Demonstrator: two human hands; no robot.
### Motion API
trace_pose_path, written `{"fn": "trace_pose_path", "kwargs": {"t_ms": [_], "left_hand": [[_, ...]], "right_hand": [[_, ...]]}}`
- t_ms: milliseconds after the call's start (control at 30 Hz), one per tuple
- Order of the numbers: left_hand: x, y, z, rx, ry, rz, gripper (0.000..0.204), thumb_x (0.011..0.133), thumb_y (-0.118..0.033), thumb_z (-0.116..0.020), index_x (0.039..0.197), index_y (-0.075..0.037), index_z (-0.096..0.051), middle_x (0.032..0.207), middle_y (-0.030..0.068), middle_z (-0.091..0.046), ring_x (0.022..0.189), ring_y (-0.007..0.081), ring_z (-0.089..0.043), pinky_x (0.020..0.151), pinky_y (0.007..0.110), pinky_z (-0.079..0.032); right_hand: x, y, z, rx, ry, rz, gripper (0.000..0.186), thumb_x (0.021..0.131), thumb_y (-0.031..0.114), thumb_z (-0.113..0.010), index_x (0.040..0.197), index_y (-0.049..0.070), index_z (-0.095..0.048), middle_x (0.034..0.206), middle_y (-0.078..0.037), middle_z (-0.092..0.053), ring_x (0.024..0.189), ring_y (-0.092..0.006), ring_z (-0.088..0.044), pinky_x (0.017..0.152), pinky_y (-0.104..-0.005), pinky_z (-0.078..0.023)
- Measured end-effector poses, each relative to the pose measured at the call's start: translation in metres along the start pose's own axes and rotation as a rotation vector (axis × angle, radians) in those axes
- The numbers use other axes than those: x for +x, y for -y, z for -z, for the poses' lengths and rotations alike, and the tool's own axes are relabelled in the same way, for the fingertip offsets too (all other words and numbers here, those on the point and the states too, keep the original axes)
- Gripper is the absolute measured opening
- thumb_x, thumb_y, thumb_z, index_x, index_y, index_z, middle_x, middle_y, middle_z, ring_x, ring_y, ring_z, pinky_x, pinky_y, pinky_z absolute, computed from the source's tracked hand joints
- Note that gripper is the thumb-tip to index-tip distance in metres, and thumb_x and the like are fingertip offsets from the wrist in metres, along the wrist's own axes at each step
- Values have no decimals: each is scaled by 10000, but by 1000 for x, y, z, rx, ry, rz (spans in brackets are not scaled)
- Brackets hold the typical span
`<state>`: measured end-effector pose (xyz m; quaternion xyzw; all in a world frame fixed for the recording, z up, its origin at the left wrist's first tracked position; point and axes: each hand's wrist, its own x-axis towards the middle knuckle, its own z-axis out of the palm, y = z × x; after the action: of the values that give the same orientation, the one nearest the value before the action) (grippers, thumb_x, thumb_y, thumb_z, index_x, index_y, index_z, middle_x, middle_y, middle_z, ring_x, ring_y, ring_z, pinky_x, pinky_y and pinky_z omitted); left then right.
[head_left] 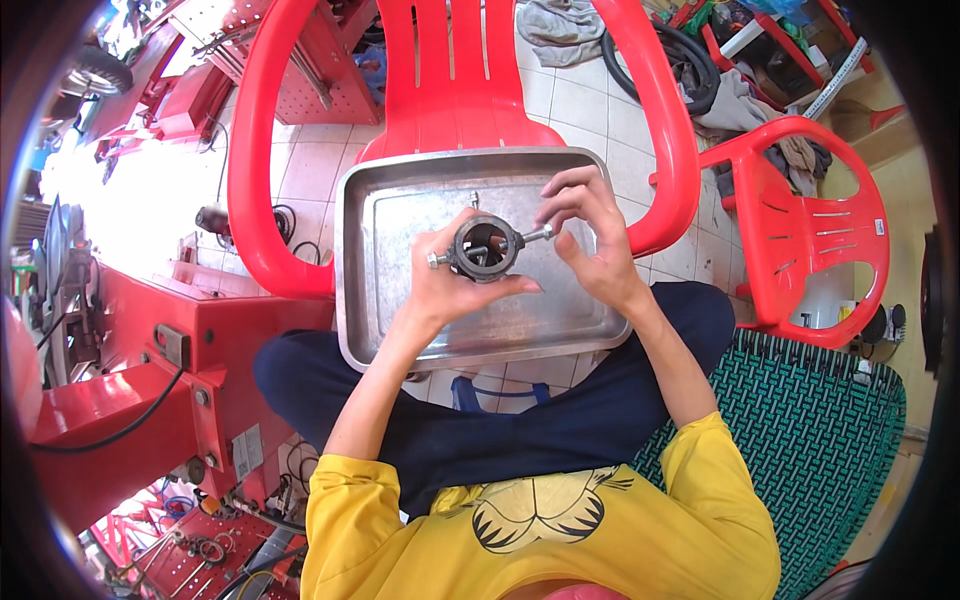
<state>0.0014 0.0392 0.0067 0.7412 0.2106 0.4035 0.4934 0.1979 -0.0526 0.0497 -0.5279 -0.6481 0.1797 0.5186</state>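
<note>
The left hand (pixel 437 268) held the dark metal ring (pixel 485 273) over the tray (pixel 560 310), bolts (pixel 438 260) already sitting in its side, while the right hand (pixel 592 235), loosely spread, was at the long right bolt (pixel 538 234), only partly in, though I could not tell if touching.

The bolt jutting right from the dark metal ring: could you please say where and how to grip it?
Probably pinch the bolt at its outer end, from the right: it juts sideways from the dark metal ring, whose left side the left hand holds.
</note>
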Motion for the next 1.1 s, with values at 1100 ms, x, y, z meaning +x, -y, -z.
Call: {"fn": "trace_pose_path", "kwargs": {"t_ms": [1100], "left_hand": [[1,-3,-4,-13,-7,-12,517,635,-333,-1010,903,-59,-663,730,21,-710,654,102,-692,640,267,-568]], "right_hand": [[-3,3,-2,-19,41,0,147,907,122,-786,1001,53,-697,1173,-99,-576,1005,-192,-618,738,-300,-547]]}}
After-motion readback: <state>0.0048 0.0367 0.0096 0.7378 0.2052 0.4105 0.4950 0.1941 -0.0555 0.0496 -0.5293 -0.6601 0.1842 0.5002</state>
